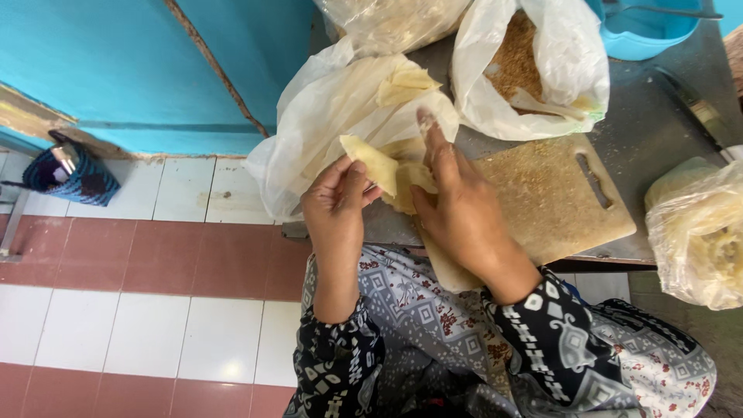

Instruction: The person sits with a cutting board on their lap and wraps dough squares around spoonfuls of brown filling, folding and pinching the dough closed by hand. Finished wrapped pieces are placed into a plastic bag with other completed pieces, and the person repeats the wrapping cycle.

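We see left hand [334, 203] pinching pale wrapper sheet [377, 163], right hand [458, 207] gripping same sheet, just left of crumb-dusted cutting board [553, 197] on desk [650, 131]; crumb bag [534, 66] behind board.

Dark patterned sleeves [340, 356] (white geometric motifs), grey floral garment [418, 310] beneath.

Wooden cutting board [553, 197] showing matt, crumb-dusted grain; thin plastic bag [325, 116] appearing translucent, crinkled, slightly glossy; pale dough sheet [375, 164] looking soft, matt; floor tiles [147, 255] gleaming smooth.
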The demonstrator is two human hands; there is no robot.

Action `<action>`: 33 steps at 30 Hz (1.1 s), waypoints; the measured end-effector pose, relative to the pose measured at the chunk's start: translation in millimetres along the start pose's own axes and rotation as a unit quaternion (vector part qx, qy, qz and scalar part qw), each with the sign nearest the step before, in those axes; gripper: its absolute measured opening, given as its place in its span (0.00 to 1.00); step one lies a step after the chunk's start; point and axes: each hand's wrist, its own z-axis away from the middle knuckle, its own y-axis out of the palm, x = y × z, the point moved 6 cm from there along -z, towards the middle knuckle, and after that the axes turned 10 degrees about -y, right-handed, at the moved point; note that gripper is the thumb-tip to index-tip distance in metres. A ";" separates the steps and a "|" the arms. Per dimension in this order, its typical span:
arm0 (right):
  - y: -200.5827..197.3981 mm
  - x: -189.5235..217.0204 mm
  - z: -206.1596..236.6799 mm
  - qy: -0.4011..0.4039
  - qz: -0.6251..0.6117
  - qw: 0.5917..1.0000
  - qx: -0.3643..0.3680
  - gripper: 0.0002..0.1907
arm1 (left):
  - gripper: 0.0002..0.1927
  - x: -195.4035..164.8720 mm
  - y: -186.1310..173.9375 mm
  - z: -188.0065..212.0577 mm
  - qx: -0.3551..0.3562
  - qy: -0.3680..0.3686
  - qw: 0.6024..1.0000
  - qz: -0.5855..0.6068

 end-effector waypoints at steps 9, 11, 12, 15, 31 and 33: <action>0.6 16.0 -12.4 -0.017 -0.022 0.999 -0.030 0.42 | 0.13 -5.4 10.5 6.5 0.028 0.008 0.999 -0.022; 1.7 18.9 -12.5 -0.052 -0.079 0.994 -0.058 0.42 | 0.14 -4.4 10.5 8.2 0.026 0.003 0.999 -0.027; 7.1 16.4 -12.5 -0.032 -0.117 0.991 -0.055 0.42 | 0.14 -5.4 10.6 9.3 0.032 0.014 0.999 -0.036; 18.7 -1.7 -8.8 0.068 -0.264 0.961 -0.050 0.40 | 0.17 -6.6 14.9 10.1 0.071 0.041 0.995 -0.050; 24.8 -36.8 2.7 0.177 -0.507 0.836 -0.109 0.35 | 0.20 -27.6 35.4 18.7 0.127 0.061 0.979 -0.146; 23.4 -44.1 3.6 0.196 -0.523 0.822 -0.106 0.35 | 0.20 -28.4 41.7 19.0 0.111 0.072 0.973 -0.191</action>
